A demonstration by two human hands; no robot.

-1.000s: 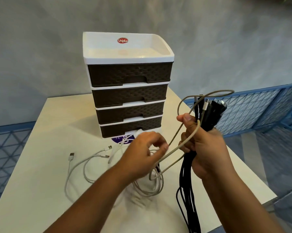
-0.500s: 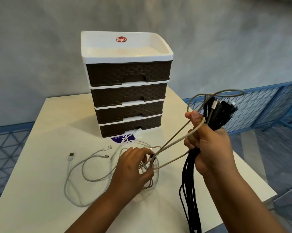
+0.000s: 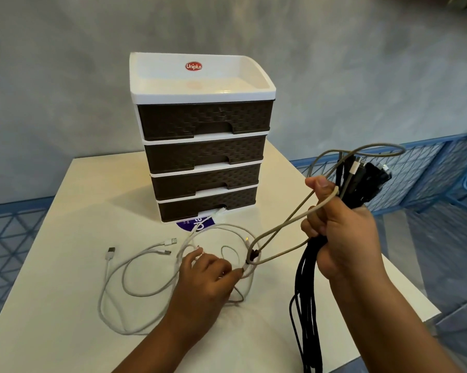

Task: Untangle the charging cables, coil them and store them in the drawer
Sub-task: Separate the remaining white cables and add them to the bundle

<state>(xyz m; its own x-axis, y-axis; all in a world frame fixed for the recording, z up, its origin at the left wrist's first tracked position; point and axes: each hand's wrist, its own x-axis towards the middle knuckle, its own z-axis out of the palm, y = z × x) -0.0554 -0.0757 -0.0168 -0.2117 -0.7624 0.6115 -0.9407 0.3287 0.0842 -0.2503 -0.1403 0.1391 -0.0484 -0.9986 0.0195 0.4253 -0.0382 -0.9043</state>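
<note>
White cables (image 3: pixel 124 278) lie loose on the table (image 3: pixel 65 345) at 9 o'clock of the left hand (image 3: pixel 208 275), their plugs free at the far left. Left hand rests on the table among these loops, fingers curled, apparently pinching a strand at the knot (image 3: pixel 252 255); the exact strand cannot be told. Grey cable (image 3: pixel 286 224) runs taut from the knot toward 2 o'clock, to the right hand (image 3: pixel 345 238). Right hand is raised and fisted round the black bundle (image 3: pixel 305 305), which hangs past the table edge, plug ends fanned above the fist. Drawer unit (image 3: pixel 205 146) stands at 12 o'clock, all four drawers closed.

Judgement: cables are light, limp and springy, and snag readily. Best held near the plugs, feeding one end back through the knot. Hard pulling would tighten it.
</note>
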